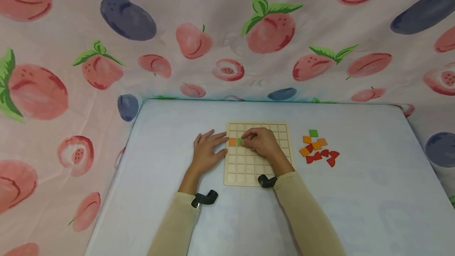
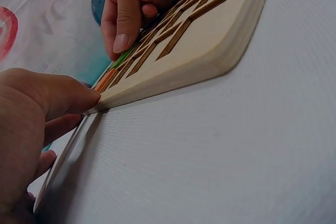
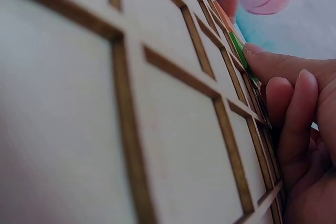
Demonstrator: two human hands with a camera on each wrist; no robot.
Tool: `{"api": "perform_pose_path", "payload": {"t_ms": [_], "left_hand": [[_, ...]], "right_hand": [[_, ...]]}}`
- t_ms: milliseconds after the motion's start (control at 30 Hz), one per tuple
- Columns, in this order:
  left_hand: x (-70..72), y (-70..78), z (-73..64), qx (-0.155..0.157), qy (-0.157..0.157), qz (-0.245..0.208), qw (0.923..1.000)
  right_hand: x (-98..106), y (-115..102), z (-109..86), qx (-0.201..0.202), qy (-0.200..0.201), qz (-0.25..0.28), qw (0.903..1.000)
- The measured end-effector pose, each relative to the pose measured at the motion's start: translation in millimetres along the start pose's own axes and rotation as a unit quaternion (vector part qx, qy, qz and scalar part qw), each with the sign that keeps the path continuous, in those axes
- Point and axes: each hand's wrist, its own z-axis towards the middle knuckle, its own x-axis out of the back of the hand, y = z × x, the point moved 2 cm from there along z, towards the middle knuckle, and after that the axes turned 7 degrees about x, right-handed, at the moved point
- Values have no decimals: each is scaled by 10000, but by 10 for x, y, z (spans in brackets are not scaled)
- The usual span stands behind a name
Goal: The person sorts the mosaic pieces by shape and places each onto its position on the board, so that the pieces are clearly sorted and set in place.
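Note:
A pale wooden grid board (image 1: 240, 168) lies flat on the white tabletop. An orange square tile (image 1: 232, 142) sits in a cell at its left edge, and a green square tile (image 1: 239, 142) is in the neighbouring cell. My right hand (image 1: 262, 142) reaches over the board from the right, thumb and forefinger pinching at the green tile, other fingers curled under. My left hand (image 1: 206, 149) rests beside the board with spread fingers; its thumb (image 2: 79, 95) and a fingertip touch the left edge near the orange tile.
Right of the board lie loose pieces: a green square (image 1: 313, 133), several orange squares (image 1: 316, 145) and several red quarter-circle pieces (image 1: 331, 162). Behind the table hangs a peach-printed cloth (image 1: 227, 42). Each wrist wears a dark camera (image 1: 205, 198).

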Motion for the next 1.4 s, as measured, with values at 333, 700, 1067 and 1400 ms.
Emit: {"api": "perform_pose_path", "payload": {"t_ms": [333, 700, 1067, 1400], "left_hand": [[12, -2, 8, 35, -13, -12, 10000], [23, 18, 6, -15, 19, -99, 9999], [2, -3, 0, -26, 63, -99, 9999], [12, -19, -1, -22, -50, -106, 9999]], "right_hand": [[9, -18, 10, 114, -47, -123, 9998], [79, -33, -55, 260, -115, -76, 9996], [635, 14, -298, 497, 134, -526, 9973], [1343, 195, -548, -94, 484, -1285, 9905]]}}
